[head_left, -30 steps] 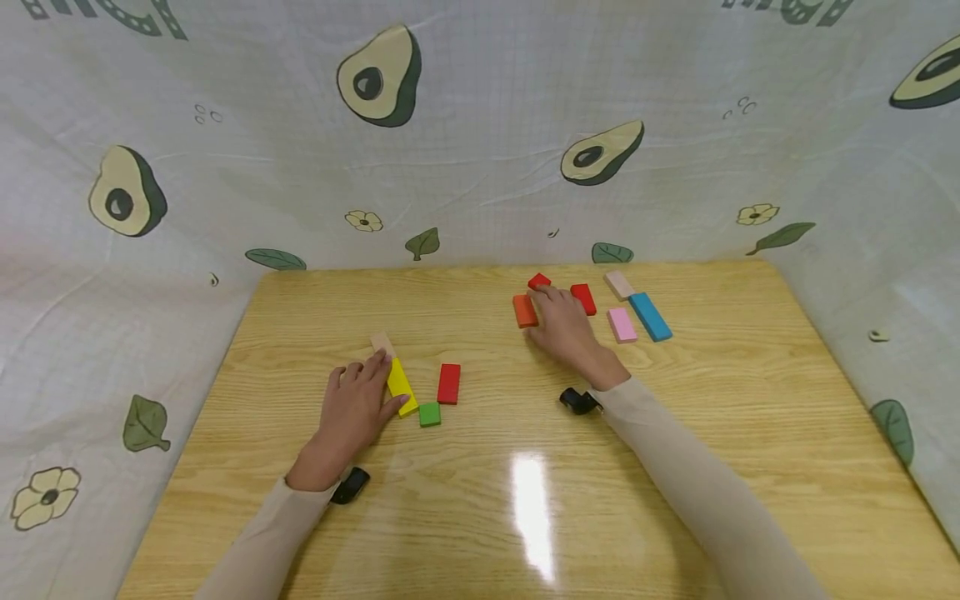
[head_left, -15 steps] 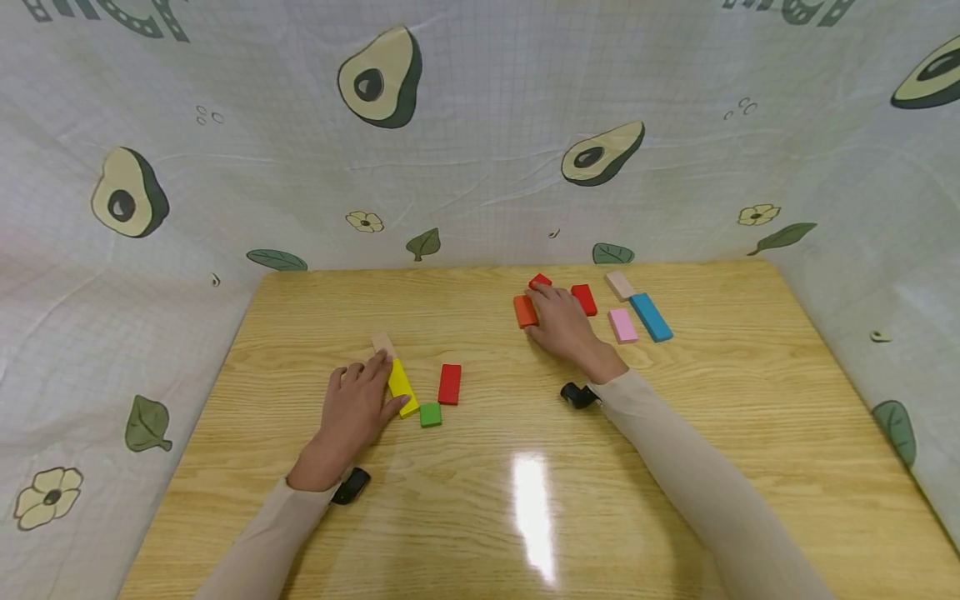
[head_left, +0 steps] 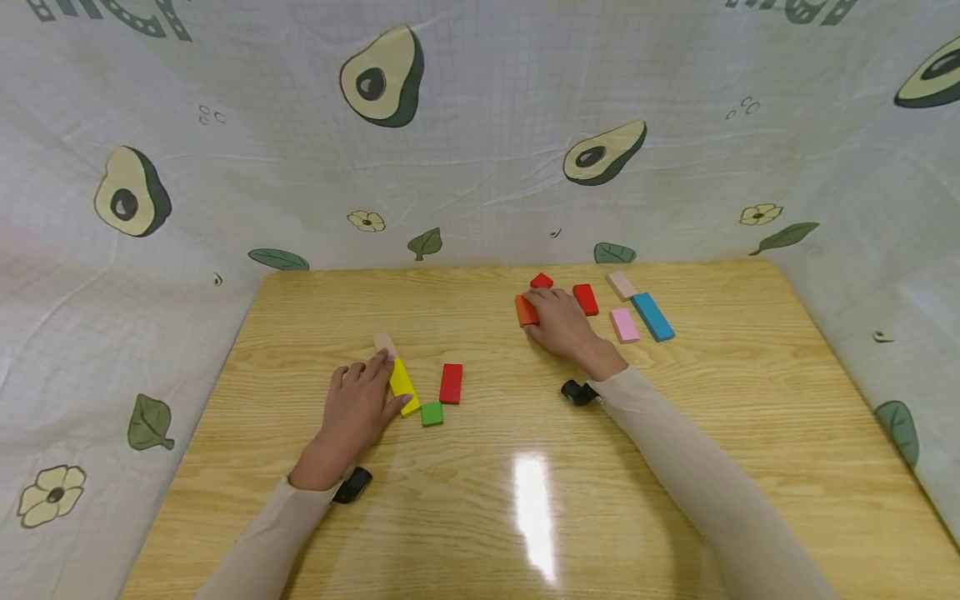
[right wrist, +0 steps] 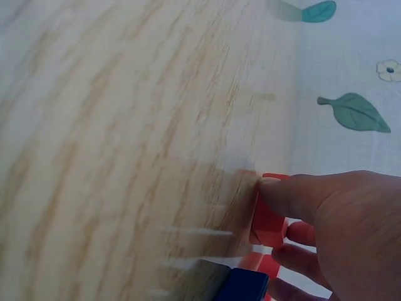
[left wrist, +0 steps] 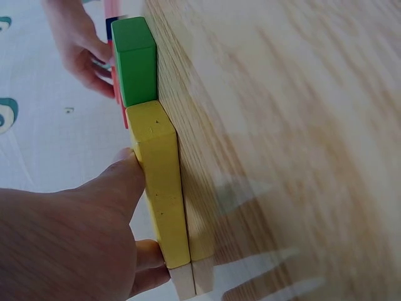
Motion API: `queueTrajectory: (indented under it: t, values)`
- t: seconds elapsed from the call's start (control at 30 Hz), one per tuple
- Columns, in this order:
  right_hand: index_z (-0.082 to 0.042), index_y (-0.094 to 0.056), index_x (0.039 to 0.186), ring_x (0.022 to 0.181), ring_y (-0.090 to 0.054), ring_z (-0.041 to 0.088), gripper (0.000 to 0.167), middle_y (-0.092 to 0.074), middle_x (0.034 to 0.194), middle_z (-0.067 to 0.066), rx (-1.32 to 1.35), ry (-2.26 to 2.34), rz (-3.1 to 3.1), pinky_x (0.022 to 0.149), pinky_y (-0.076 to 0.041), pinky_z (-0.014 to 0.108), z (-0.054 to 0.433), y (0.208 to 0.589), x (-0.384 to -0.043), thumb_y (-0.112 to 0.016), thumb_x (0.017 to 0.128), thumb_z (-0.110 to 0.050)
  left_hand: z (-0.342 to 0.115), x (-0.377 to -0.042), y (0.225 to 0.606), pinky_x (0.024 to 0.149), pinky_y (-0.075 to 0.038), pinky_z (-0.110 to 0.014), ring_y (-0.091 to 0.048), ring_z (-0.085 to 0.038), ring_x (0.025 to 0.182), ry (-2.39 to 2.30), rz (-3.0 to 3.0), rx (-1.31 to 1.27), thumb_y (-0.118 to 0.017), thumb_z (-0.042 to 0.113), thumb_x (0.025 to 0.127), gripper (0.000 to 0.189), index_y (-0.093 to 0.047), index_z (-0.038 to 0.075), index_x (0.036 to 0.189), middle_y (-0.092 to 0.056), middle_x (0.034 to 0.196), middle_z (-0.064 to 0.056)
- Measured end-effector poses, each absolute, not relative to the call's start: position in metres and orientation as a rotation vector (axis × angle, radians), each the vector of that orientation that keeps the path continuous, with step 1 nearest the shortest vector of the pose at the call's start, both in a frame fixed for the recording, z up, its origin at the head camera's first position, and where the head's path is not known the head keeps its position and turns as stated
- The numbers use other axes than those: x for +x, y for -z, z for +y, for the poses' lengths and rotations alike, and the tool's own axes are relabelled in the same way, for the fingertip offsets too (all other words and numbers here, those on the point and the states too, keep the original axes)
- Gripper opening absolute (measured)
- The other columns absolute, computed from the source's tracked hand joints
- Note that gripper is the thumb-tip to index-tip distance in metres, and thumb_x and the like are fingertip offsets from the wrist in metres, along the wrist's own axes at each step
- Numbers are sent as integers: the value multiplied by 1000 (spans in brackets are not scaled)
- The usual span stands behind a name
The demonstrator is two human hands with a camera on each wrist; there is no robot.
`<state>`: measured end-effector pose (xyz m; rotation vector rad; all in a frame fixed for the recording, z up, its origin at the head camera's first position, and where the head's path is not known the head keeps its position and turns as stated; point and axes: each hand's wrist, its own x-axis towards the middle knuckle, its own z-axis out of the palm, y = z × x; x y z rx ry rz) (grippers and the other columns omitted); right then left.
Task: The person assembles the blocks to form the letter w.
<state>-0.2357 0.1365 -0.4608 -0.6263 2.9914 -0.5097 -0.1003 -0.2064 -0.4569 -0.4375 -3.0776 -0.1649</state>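
Right hand has its thumb and fingertips bent around the orange block at upper centre of the head view, while the left hand, left of centre, lies with relaxed fingers along the yellow block. A light, level pinch looks best, as the red pointed block just above and the red block to the right could be nudged. Bare worktop toward lower centre gives more room than the cloth-lined upper edge.
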Motion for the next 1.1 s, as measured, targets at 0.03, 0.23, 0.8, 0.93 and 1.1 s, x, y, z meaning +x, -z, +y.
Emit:
queueTrajectory:
  t: [0.03,0.23,0.8,0.93,1.1]
  values:
    - [2,-54,151,143,-46,45,58,-52,157,21,-626,506,2991,121,-34,57,136,461,-236,-73,100,-19,-206,-100,457,111,-38,-62,-53,-43,130,162,-3079,-437,-72,41,101,71,-52,-2,154,-51,157,-21]
    - [4,-57,148,141,-48,44,57,-55,154,22,-637,487,3000,119,-37,57,136,460,-235,-74,99,-19,-205,-101,456,111,-39,-62,-54,-43,130,158,-3072,-440,-72,41,101,71,-53,-3,153,-52,157,-21]
    - [2,-63,143,132,-55,42,60,-64,143,20,-673,561,3016,112,-42,58,133,456,-218,-83,94,-26,-206,-100,456,111,-38,-63,-54,-44,130,184,-3079,-434,-72,40,101,70,-54,-3,152,-52,156,-21]
    - [1,-63,143,132,-55,42,60,-65,142,19,-704,578,3007,111,-43,57,126,451,-213,-83,95,-29,-206,-100,457,111,-38,-63,-54,-44,129,184,-3070,-435,-73,40,101,70,-54,-3,152,-53,156,-21]
    - [0,-63,143,134,-54,41,59,-65,142,18,-743,599,2994,114,-42,57,114,447,-207,-82,95,-28,-206,-100,458,112,-37,-63,-53,-44,131,190,-3081,-424,-72,40,101,69,-53,-3,153,-52,156,-21]
